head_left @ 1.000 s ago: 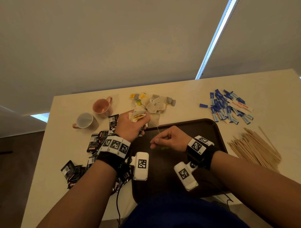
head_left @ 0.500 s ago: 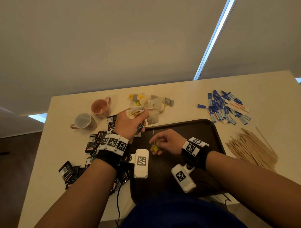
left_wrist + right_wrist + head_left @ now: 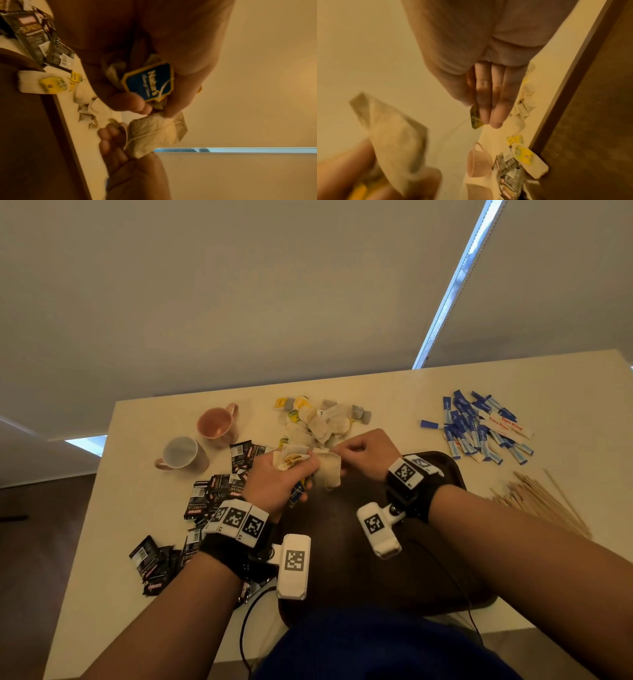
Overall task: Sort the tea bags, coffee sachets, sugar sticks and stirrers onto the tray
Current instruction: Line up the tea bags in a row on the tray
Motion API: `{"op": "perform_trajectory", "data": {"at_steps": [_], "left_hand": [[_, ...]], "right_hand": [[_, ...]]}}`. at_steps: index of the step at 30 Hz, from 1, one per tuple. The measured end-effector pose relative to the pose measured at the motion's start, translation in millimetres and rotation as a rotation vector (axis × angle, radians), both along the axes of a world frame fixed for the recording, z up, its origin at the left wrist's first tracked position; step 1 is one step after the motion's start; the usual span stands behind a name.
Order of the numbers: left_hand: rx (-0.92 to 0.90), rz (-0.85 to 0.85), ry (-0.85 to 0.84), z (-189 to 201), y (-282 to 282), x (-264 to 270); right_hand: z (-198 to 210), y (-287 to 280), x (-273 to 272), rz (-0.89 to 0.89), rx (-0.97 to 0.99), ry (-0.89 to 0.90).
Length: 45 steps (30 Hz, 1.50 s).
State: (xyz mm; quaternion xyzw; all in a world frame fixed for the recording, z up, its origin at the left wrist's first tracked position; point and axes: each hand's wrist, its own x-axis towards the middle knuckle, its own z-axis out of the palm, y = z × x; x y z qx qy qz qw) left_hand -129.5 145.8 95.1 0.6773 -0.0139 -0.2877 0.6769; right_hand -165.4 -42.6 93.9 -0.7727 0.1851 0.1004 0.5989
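Note:
My left hand [image 3: 303, 469] grips a bunch of tea bags [image 3: 291, 458] just past the far edge of the dark brown tray [image 3: 346, 546]. A blue tag [image 3: 149, 82] sticks out under its fingers. One pale tea bag [image 3: 330, 472] hangs from that bunch. Right beside it, my right hand [image 3: 339, 453] pinches that bag's yellow-green tag [image 3: 475, 117] between thumb and fingers, with its thin string running back to the bag [image 3: 393, 124]. The loose tea bag pile [image 3: 322, 419] lies just behind both hands.
Black coffee sachets [image 3: 219, 494] are scattered left of the tray. A pink cup [image 3: 217, 424] and a white cup [image 3: 181, 453] stand at the far left. Blue sugar sticks [image 3: 479, 429] lie at the far right, wooden stirrers [image 3: 541, 505] nearer on the right.
My right hand has risen from over the tray to beside my left hand, carrying the tag with it. The string, taut before, is now slack. My left hand barely moved.

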Motion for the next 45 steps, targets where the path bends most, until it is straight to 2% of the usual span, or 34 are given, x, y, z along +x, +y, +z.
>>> {"op": "perform_trajectory", "data": {"at_steps": [4,6,8,11,13,18,24,29,32,35,40,45], "left_hand": [[0.022,0.004,0.068,-11.8,2.5,-6.9],[0.051,0.007,0.085,-18.0,4.7,-7.4],[0.075,0.018,0.092,-22.2,6.6,-6.5],[0.082,0.028,0.097,-22.9,6.1,-5.4],[0.083,0.037,0.096,-22.0,4.4,-5.4],[0.089,0.066,0.089,-23.8,2.7,-4.1],[0.066,0.086,0.089,-21.1,3.0,-3.0],[0.045,0.054,0.092,-21.0,6.3,-1.8],[0.029,0.053,0.077,-18.5,8.2,-1.3],[0.059,0.102,0.070,-20.9,14.1,3.3],[0.136,0.178,0.060,-24.7,29.6,13.9],[0.164,0.212,0.074,-38.8,37.0,24.0]], "right_hand": [[13.3,-0.6,7.4,-0.087,0.208,-0.084],[15.5,-0.8,8.0,-0.092,0.239,-0.114],[15.9,-0.7,6.5,-0.074,0.182,-0.156],[13.6,-0.6,1.8,-0.013,-0.015,-0.259],[15.6,1.3,-2.6,0.030,-0.054,-0.268],[26.9,6.7,-15.6,0.127,0.157,-0.201],[19.9,9.8,-23.1,0.128,0.162,-0.143],[11.3,11.3,-18.6,0.102,0.067,-0.108],[3.4,10.5,-12.6,0.135,-0.115,-0.141],[-7.3,7.5,-3.0,0.132,-0.206,-0.137],[-42.5,10.7,18.2,0.109,-0.268,0.004],[-81.5,38.7,39.3,0.181,-0.311,0.155]]}}
